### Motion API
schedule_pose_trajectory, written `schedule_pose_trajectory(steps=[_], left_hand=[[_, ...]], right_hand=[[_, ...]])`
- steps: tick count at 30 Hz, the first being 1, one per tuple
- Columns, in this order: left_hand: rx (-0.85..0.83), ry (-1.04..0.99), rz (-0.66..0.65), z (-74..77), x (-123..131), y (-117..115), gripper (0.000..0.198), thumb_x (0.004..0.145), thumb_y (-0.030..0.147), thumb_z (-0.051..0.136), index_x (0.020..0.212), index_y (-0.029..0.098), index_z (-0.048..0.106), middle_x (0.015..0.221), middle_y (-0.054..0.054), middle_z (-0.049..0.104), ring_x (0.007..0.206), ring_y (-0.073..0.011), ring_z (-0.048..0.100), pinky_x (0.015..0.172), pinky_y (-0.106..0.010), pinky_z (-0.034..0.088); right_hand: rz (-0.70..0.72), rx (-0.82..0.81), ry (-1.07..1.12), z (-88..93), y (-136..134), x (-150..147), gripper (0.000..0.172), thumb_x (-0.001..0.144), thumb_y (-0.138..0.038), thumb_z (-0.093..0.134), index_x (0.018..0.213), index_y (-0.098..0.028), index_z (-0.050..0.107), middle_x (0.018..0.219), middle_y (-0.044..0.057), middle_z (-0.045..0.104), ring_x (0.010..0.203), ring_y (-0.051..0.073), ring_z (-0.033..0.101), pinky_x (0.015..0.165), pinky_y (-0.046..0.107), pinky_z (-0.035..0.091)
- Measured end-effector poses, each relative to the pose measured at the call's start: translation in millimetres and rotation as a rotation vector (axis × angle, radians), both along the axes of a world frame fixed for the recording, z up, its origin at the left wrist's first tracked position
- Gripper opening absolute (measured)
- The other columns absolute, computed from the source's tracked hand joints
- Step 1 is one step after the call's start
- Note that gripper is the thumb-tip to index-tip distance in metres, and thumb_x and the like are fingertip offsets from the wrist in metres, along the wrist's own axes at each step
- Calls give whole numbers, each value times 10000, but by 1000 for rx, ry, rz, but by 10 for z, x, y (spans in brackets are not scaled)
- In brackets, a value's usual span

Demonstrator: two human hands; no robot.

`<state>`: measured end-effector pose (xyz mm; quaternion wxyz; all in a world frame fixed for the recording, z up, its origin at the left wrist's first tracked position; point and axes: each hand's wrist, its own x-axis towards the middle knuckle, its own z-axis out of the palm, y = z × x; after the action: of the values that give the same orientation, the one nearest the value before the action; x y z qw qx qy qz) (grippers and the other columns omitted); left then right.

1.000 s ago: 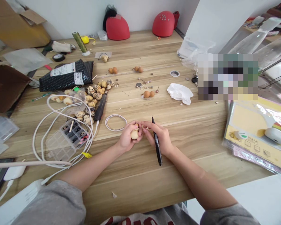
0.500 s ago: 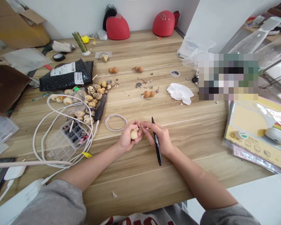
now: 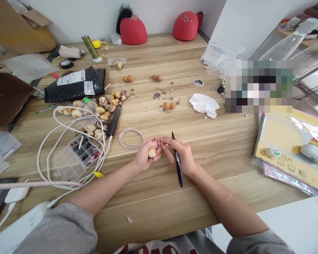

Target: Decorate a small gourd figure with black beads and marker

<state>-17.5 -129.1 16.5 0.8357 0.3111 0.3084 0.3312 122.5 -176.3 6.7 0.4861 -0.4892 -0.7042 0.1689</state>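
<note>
My left hand (image 3: 145, 155) is closed around a small pale gourd (image 3: 152, 152), whose rounded end shows between thumb and fingers. Close beside it, my right hand (image 3: 184, 155) grips a black marker pen (image 3: 178, 164) between its fingers, the pen slanting down toward me. The thumb and index fingertips of that hand meet at the gourd's far end, near the left fingertips. Whether they pinch something small there I cannot make out. A coiled white ring of cord (image 3: 131, 138) lies just left of the hands.
Several decorated gourds (image 3: 106, 109) and a black pen-like tool (image 3: 113, 120) on a white cable lie left, by a compartment box (image 3: 86, 151). Brown gourds (image 3: 169, 106), metal bits and a crumpled white tissue (image 3: 204, 105) lie beyond my hands. Yellow packaging (image 3: 283, 141) is at right.
The gourd has turned slightly in my left fingers, and my fingertips have shifted a little. The marker stays in place in my right hand.
</note>
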Motion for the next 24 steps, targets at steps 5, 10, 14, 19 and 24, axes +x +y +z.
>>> schedule_pose_trajectory(steps=[5, 10, 14, 19, 24], left_hand=[[12, 12, -3, 1, 5, -7, 141, 629, 252, 567, 628, 145, 476, 430, 45, 465, 289, -53, 368, 280, -136, 198], [30, 24, -4, -8, 10, -14, 126, 640, 240, 557, 631, 145, 475, 430, 45, 460, 289, -52, 364, 285, -138, 191], [25, 18, 3, -2, 14, -10, 124, 627, 234, 560, 614, 145, 475, 419, 46, 459, 283, -49, 356, 287, -141, 208], [31, 19, 5, -3, 16, -8, 122, 637, 232, 558, 614, 145, 475, 419, 47, 462, 281, -47, 356, 292, -141, 211], [24, 35, 3, 1, 16, -15, 130, 632, 239, 561, 611, 147, 471, 417, 50, 457, 285, -47, 358, 294, -140, 210]], right_hand=[[-8, 3, -13, -6, 3, 11, 264, 868, -142, 527, 1107, -226, 601, 1014, 41, 710, 864, 134, 676, 778, 237, 551], [-12, 19, -22, -4, 9, 0, 249, 870, -148, 517, 1088, -228, 608, 991, 38, 714, 845, 134, 681, 761, 235, 555], [-9, 17, -21, -2, 10, -4, 253, 867, -137, 520, 1087, -225, 606, 997, 38, 712, 852, 131, 679, 768, 230, 551], [-7, 24, -20, 14, 10, -1, 246, 867, -131, 520, 1077, -226, 607, 986, 36, 715, 851, 128, 678, 767, 224, 549], [-9, 30, -21, 8, 7, 3, 246, 865, -132, 527, 1080, -226, 603, 999, 37, 713, 853, 123, 677, 767, 219, 547]])
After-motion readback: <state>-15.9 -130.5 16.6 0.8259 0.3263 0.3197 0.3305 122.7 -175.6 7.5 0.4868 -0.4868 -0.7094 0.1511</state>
